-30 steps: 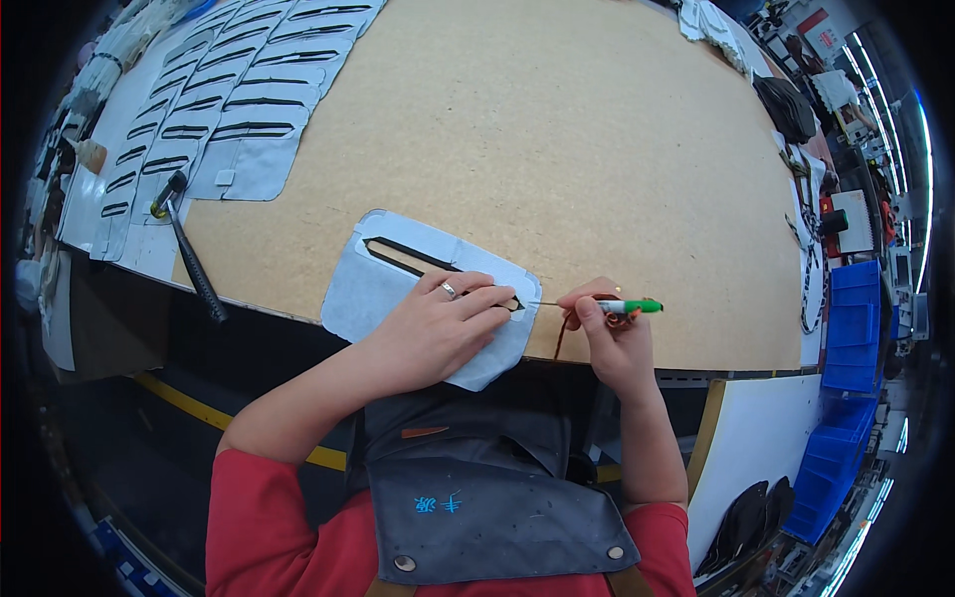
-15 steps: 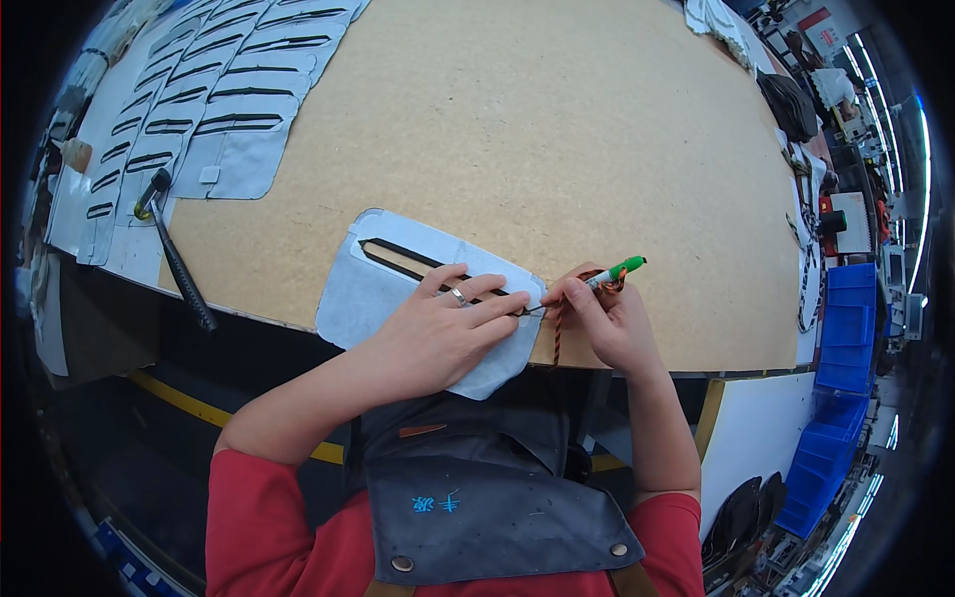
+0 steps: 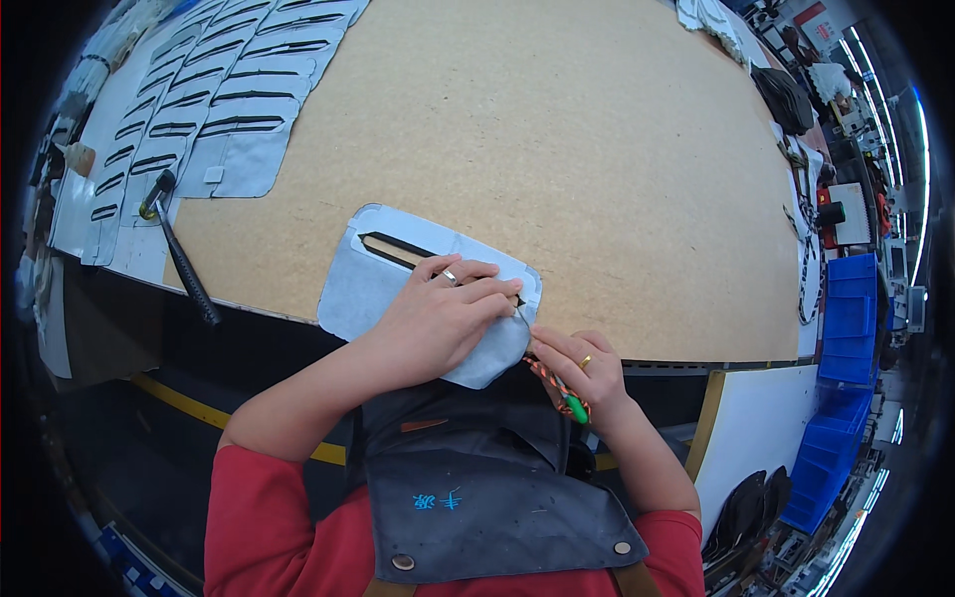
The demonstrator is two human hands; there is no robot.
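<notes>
At the near edge of the brown worktable (image 3: 557,129), your left hand (image 3: 438,323) lies flat with fingers spread on the grey slotted panel (image 3: 378,274), pinning it. Just right of that panel, your right hand (image 3: 577,373) grips a green-handled tool (image 3: 567,398), its tip seemingly at the panel's right edge. Left of the panel lies a hammer (image 3: 179,249).
</notes>
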